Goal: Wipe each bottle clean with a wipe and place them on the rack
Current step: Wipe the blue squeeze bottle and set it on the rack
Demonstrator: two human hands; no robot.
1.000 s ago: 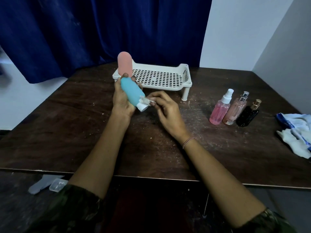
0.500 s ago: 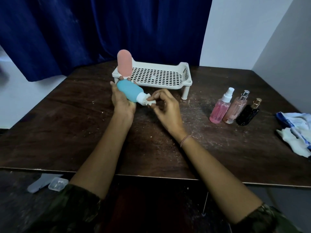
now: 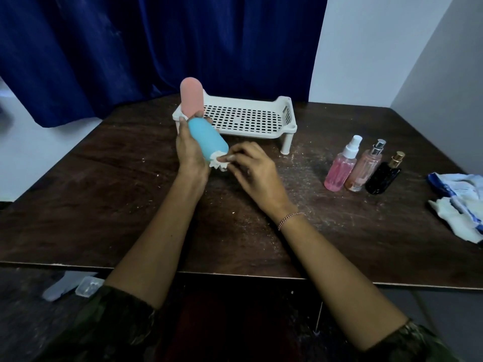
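The left hand [image 3: 190,150] grips a blue bottle [image 3: 207,141], fingers curled round its far side and thumb along the near side. It holds the bottle tilted above the table [image 3: 104,192], just in front of the rack [image 3: 286,107]. The right hand [image 3: 251,171] pinches a crumpled white wipe [image 3: 218,163] against the bottle's lower end.

The step in hand looks like the wiping of the second bottle, since a pink bottle [image 3: 192,100] already stands upright at the rack's left end. Once the lower end is done, the next move would be to turn the blue bottle upright, lift it over the rack's rim and stand it beside the pink one without knocking it.

Both forearms reach forward over the near table edge and the hands meet at the middle. The left wrist is raised with the palm turned toward the right, and the right hand lies lower with bent fingers.

Well to the right a pink spray bottle [image 3: 339,168], a pale perfume bottle [image 3: 366,168] and a black bottle [image 3: 384,176] wait in a close row, with a pack of wipes [image 3: 460,202] beyond them.
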